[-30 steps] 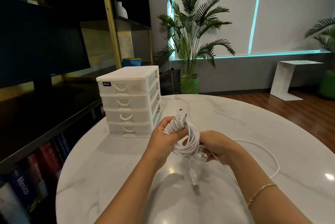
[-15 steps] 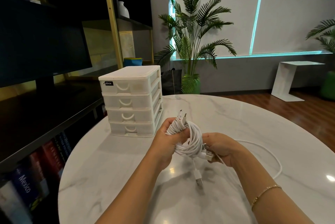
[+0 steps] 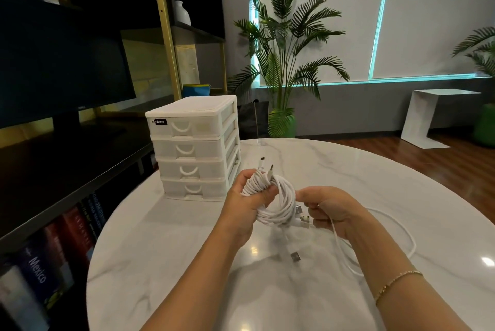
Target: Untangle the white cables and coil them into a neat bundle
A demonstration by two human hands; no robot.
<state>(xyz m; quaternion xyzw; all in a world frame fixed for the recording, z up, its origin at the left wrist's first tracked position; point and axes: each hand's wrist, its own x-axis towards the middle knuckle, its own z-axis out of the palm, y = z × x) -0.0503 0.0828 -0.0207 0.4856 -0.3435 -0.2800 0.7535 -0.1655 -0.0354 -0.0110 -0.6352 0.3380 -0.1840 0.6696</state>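
Both hands point(image 3: 242, 213) around coiled white cables point(image 3: 273, 201)

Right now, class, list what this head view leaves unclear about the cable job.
- Left hand covers part of the white cable coil; number of cables unclear.
- Right hand hides where the loose white strand joins.
- White plastic drawer unit: contents hidden by frosted fronts.

White cables point(image 3: 278, 203) coiled in loops above the table, plug ends dangling, one strand trailing right.

White cable coil point(image 3: 278, 202) in both hands, above marble table point(image 3: 160, 263).
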